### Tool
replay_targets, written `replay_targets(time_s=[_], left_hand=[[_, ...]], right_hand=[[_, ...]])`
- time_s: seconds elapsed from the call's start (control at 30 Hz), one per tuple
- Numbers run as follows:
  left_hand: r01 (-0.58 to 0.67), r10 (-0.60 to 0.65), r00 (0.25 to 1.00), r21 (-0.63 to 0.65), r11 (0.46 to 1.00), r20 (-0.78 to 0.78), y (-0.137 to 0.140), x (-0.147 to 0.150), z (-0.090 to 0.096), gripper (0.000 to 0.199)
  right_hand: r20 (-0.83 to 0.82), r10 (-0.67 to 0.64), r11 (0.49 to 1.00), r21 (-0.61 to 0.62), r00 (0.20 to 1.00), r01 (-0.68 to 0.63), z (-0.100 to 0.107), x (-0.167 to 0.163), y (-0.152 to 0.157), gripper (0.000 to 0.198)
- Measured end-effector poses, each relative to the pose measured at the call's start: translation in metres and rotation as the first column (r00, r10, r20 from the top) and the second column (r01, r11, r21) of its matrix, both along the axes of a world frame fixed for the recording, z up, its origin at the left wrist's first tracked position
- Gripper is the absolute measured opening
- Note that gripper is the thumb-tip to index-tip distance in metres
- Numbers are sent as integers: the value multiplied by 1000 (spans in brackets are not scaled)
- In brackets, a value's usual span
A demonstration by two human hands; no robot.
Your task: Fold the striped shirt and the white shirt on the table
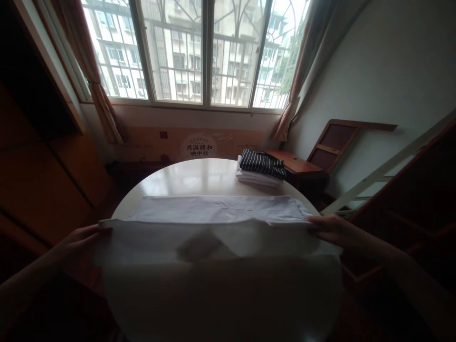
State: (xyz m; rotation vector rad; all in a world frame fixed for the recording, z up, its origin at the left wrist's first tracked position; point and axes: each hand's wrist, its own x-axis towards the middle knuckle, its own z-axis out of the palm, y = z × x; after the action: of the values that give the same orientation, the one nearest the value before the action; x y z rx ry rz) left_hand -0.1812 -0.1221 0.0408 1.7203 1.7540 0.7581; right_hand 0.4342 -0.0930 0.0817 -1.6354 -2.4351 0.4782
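Observation:
A white garment [221, 209] stretches across the round white table [185, 175], its far part lying flat on the tabletop. Its near edge is raised and pulled taut between both hands, and light from the window shows through the cloth. At the left end, my left hand [89, 235] is closed on a corner of it. My right hand [329, 228] pinches the opposite end. What kind of garment it is cannot be made out for certain. Behind it, toward the back right, lies a stack of folded white cloth [258, 178] with a black-and-white striped folded cloth [261, 162] on top.
Past the table is a barred window [206, 57] with tied curtains [103, 104]. A wooden chair [327, 142] stands at the back right, near a pale ladder-like frame [370, 185]. Wooden cabinets [39, 166] line the left side. A printed cardboard panel [199, 142] is below the window.

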Motion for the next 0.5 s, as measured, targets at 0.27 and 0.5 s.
replay_targets(time_s=[0.27,0.5], left_hand=[[-281,290,939,75,957,-184,57,48,-23,45],[-347,354,884,80,935,-304,54,57,-25,34]], right_hand=[[-79,-241,968,48,967,245,-38,12,57,36],[-426,-542,813,-47,724,580,-67,45,44,56]])
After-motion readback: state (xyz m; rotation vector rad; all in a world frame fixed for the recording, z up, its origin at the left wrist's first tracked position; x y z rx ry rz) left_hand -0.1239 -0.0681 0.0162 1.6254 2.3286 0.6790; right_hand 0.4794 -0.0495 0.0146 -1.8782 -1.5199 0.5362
